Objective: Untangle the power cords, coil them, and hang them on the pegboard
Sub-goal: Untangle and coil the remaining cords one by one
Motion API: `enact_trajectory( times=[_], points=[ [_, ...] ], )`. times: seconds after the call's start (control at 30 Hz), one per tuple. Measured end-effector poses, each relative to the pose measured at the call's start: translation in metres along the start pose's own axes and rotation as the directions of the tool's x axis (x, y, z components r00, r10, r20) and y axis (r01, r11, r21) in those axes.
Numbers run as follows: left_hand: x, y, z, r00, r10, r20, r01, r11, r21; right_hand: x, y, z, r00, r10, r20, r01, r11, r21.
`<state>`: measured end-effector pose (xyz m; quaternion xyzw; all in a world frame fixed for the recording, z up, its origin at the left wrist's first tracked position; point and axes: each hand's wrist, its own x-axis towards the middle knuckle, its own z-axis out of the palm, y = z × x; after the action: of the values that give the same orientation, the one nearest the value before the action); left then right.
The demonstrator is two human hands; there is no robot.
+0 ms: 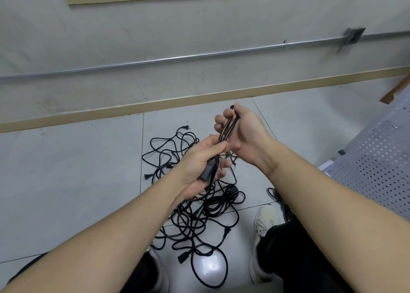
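Below, the tiled floor [66, 170] carries the tangled pile of black cords [195, 215] between your shoes; the perforated pegboard [377, 170] lies at the right. Your right hand [244, 129] curls round a gathered cord bundle [227, 128], raised over the pile. Your left hand [199, 168] grips that bundle's lower end, fingers closed on a plug [208, 170].

No text, label or number can be read anywhere. The cords [195, 215] and their plugs show no legible marking.
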<state>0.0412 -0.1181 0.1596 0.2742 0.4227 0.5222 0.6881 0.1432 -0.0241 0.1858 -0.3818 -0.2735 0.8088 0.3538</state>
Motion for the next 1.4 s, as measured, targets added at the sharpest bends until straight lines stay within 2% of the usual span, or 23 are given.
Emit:
enact_trajectory(
  times=[0.07,0.13,0.3,0.37,0.43,0.53,0.63,0.7,0.8,0.87,0.93,1.0,1.1,1.17,1.2,1.27,1.3,1.33,1.4],
  points=[
    [0.000,0.003,-0.004,1.000,0.027,-0.004,-0.027,0.999,-0.040,0.000,-0.003,-0.001,1.000,0.012,0.017,-0.012,1.000,-0.008],
    [0.000,0.003,-0.007,0.999,0.034,0.011,-0.034,0.999,0.015,0.000,-0.003,-0.004,1.000,0.026,0.015,-0.026,0.999,-0.038],
    [-0.002,0.007,-0.012,0.975,-0.079,0.208,0.061,0.994,0.092,0.000,0.003,-0.002,0.999,0.051,-0.017,-0.050,0.998,0.027],
    [-0.002,0.010,-0.015,0.948,-0.103,0.301,0.083,0.993,0.079,-0.001,0.002,0.000,0.999,0.043,-0.011,-0.043,0.999,0.005],
    [-0.004,0.010,-0.015,0.942,-0.106,0.317,0.086,0.993,0.077,-0.002,0.001,-0.001,0.999,0.041,0.007,-0.041,0.997,-0.061],
    [-0.003,0.008,-0.009,0.969,-0.050,0.241,0.032,0.996,0.078,-0.002,0.005,-0.003,0.999,0.051,0.018,-0.049,0.994,-0.102],
    [0.000,0.014,-0.005,0.990,0.074,0.117,-0.076,0.997,0.014,-0.003,0.015,-0.007,0.984,0.112,0.136,-0.095,0.987,-0.126],
    [0.003,0.021,-0.007,0.988,0.153,0.030,-0.151,0.987,-0.057,-0.003,0.025,-0.012,0.970,0.165,0.180,-0.110,0.954,-0.279],
    [0.006,0.029,-0.015,0.967,0.239,-0.084,-0.250,0.953,-0.171,0.000,0.044,-0.015,0.928,0.254,0.272,-0.011,0.748,-0.663],
    [0.008,0.035,-0.021,0.944,0.277,-0.180,-0.312,0.925,-0.215,-0.005,0.051,-0.013,0.868,0.392,0.304,0.000,0.612,-0.791],
    [0.009,0.041,-0.028,0.914,0.300,-0.274,-0.364,0.904,-0.225,-0.009,0.056,-0.007,0.835,0.441,0.330,0.035,0.555,-0.831],
    [0.010,0.043,-0.034,0.877,0.325,-0.354,-0.406,0.895,-0.185,-0.012,0.058,-0.001,0.843,0.397,0.362,0.103,0.543,-0.834],
    [0.014,0.045,-0.043,0.804,0.369,-0.466,-0.437,0.898,-0.043,-0.015,0.056,0.001,0.877,0.337,0.343,0.176,0.439,-0.881],
    [0.016,0.046,-0.050,0.756,0.399,-0.519,-0.445,0.895,0.040,-0.017,0.052,-0.001,0.892,0.326,0.314,0.205,0.328,-0.922],
    [0.017,0.047,-0.053,0.740,0.410,-0.533,-0.441,0.894,0.075,-0.017,0.049,-0.005,0.905,0.293,0.309,0.244,0.239,-0.940],
    [0.017,0.049,-0.059,0.721,0.429,-0.544,-0.417,0.896,0.153,-0.017,0.044,-0.010,0.923,0.170,0.346,0.338,0.076,-0.938],
    [0.016,0.049,-0.060,0.722,0.430,-0.542,-0.405,0.898,0.173,-0.016,0.042,-0.013,0.919,0.108,0.379,0.376,0.049,-0.925],
    [0.016,0.050,-0.061,0.734,0.415,-0.537,-0.398,0.904,0.156,-0.015,0.040,-0.016,0.913,0.054,0.404,0.400,0.068,-0.914],
    [0.015,0.053,-0.061,0.783,0.349,-0.515,-0.402,0.916,0.009,-0.013,0.035,-0.019,0.920,-0.025,0.392,0.390,0.185,-0.902]
  ],
)
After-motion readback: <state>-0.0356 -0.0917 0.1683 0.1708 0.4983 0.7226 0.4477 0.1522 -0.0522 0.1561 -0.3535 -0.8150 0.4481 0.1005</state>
